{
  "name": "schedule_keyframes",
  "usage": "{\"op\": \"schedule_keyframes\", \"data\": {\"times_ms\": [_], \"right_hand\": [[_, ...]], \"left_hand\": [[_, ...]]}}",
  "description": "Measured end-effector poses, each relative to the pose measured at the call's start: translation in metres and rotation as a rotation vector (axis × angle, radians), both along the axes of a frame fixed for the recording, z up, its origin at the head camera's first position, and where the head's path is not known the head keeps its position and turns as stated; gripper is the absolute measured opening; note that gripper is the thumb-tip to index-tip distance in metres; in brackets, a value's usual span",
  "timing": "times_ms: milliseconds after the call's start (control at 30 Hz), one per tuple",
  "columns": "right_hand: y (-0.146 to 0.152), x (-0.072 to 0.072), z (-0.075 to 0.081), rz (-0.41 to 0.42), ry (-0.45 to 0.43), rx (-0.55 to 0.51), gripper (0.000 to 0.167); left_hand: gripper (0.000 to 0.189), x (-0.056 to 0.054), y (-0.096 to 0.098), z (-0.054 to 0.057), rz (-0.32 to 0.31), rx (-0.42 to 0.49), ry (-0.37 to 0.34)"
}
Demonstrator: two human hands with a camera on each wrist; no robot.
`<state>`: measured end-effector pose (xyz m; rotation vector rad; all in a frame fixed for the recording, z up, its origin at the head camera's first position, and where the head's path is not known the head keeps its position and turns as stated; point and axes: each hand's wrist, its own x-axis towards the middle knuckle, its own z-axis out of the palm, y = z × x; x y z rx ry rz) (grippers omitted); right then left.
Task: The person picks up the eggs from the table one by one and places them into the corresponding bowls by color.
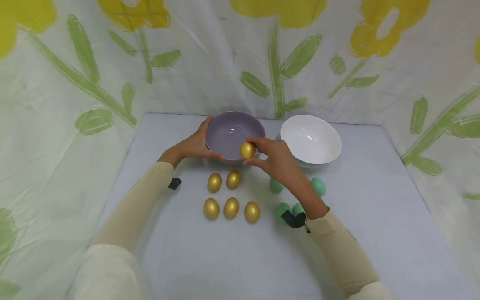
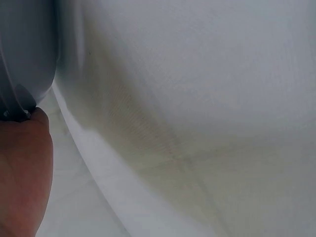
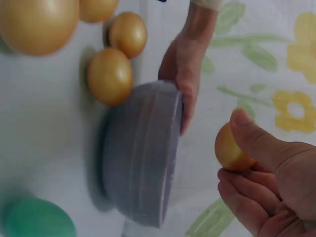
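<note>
Left hand (image 1: 196, 142) is curved round the left side of a purple bowl (image 1: 226, 135), thumb against the near outer wall, while the right hand (image 1: 273, 156) pinches one golden egg (image 1: 246, 150) between thumb and fingertips, the gap between them only as wide as the egg. The bowl stands near the far edge of a pale counter (image 1: 176, 258). From the right wrist, the held egg shows above the bowl's rim and apart from it; from the head, it overlaps the near right part of the opening. The step in hand appears to be putting this egg into the bowl, and the next move would call for lowering it inside and loosening the pinch gently while the left hand steadies the bowl. Five other golden eggs (image 1: 231, 208) lie between the bowl and the counter's near edge, two in the row closer to the bowl, three in the other. To their right are at least four green eggs (image 1: 318, 186), some partly hidden by the right arm (image 1: 343, 250), and a white bowl (image 1: 318, 141) stands beside the purple one, near the far edge
</note>
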<state>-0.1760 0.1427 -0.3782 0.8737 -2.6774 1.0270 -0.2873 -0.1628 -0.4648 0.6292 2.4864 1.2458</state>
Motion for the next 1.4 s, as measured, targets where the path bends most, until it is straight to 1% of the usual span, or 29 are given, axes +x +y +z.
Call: {"op": "schedule_keyframes", "data": {"times_ms": [67, 100, 200, 333, 400, 500, 567, 633, 733, 833, 967, 1067, 1200, 1400], "right_hand": [[0.000, -0.013, 0.003, -0.029, 0.032, 0.017, 0.054], [-0.001, -0.019, 0.004, -0.045, 0.032, 0.023, 0.053], [-0.003, -0.038, 0.005, -0.073, 0.004, 0.036, 0.054], [-0.013, -0.063, 0.001, -0.067, -0.017, 0.054, 0.059], [-0.020, -0.075, -0.003, -0.053, -0.015, 0.051, 0.060], [-0.032, -0.091, -0.009, -0.030, -0.030, 0.021, 0.061], [-0.041, -0.101, -0.015, -0.017, -0.043, 0.018, 0.060], [-0.050, -0.110, -0.021, -0.015, -0.063, 0.045, 0.060], [-0.061, -0.122, -0.032, -0.024, -0.098, 0.133, 0.059], [-0.069, -0.128, -0.041, -0.039, -0.139, 0.217, 0.057], [-0.075, -0.130, -0.050, -0.066, -0.173, 0.269, 0.054], [-0.079, -0.132, -0.055, -0.070, -0.189, 0.283, 0.055], [-0.085, -0.134, -0.061, -0.053, -0.203, 0.294, 0.055], [-0.092, -0.134, -0.066, -0.054, -0.210, 0.295, 0.058]], "left_hand": [[0.150, -0.001, 0.001, 0.000, -0.004, -0.003, -0.006], [0.150, -0.002, 0.002, 0.000, -0.008, -0.011, -0.010], [0.151, -0.004, 0.004, 0.001, -0.015, -0.029, -0.018], [0.153, -0.005, 0.005, 0.002, -0.017, -0.044, -0.018], [0.153, -0.006, 0.005, 0.002, -0.020, -0.046, -0.017], [0.153, -0.006, 0.003, 0.002, -0.027, -0.043, -0.010], [0.153, -0.007, 0.002, 0.002, -0.026, -0.046, -0.007], [0.153, -0.007, 0.001, 0.001, -0.031, -0.038, 0.001], [0.153, -0.006, 0.001, 0.001, -0.038, -0.026, 0.006], [0.155, -0.005, 0.002, 0.001, -0.047, -0.023, 0.002], [0.155, -0.003, 0.004, 0.001, -0.046, -0.046, 0.002], [0.154, -0.002, 0.003, 0.001, -0.037, -0.060, 0.005], [0.154, 0.000, -0.001, 0.002, -0.027, -0.055, -0.006], [0.154, 0.001, -0.005, 0.005, -0.023, -0.064, -0.003]]}}
